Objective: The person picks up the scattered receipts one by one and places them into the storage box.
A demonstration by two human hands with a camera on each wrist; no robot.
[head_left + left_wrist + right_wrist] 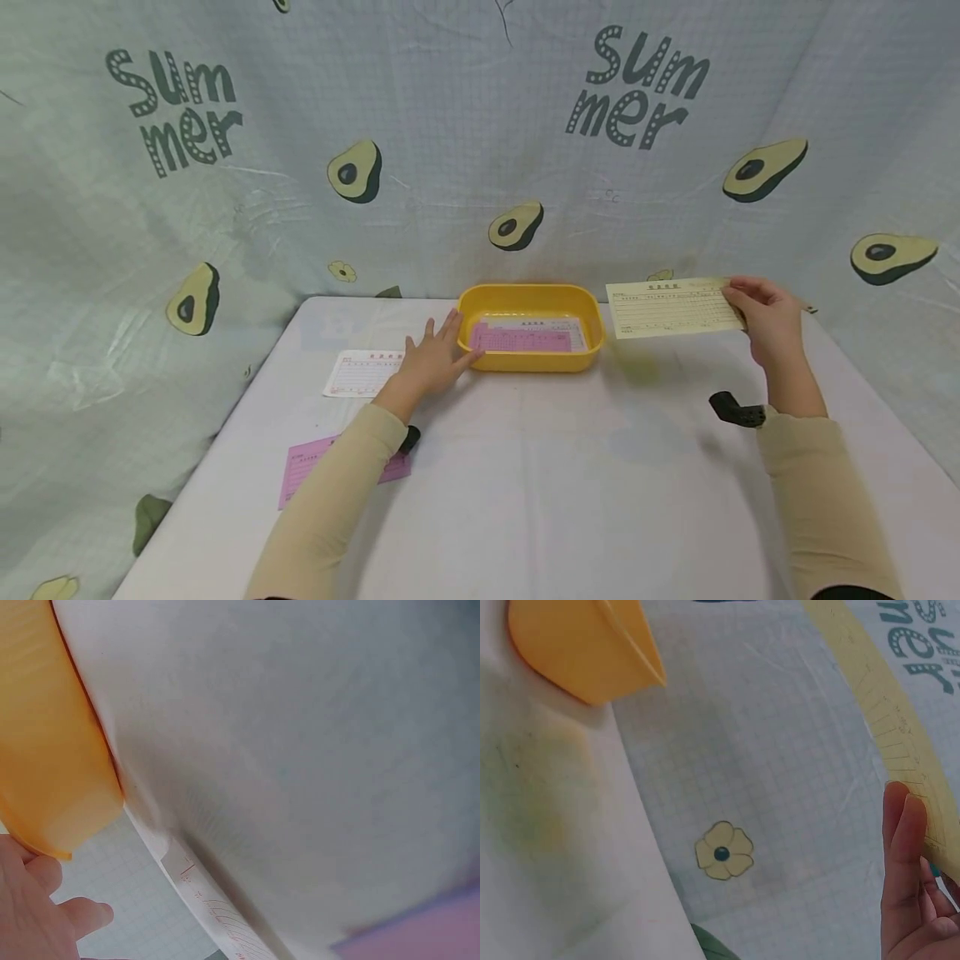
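My right hand (772,321) pinches the right end of a pale yellow printed form (667,308), raised above the table with its lines facing me. In the right wrist view, fingers (904,840) lie against that slip (889,712). A yellow plastic tray (536,362) sits at the table's back edge. Inside it a pink form (517,339) overlaps a white form (577,329). My left hand (435,362) rests at the tray's left end, fingers spread, thumb by the front corner. Its fingertips are right at the rim in the left wrist view.
A white form with red print (360,375) lies left of the tray, partly behind the left hand. Nearer, a pink form (300,467) is partly covered by the left sleeve (330,492). A patterned curtain (450,125) hangs behind the white table (570,483).
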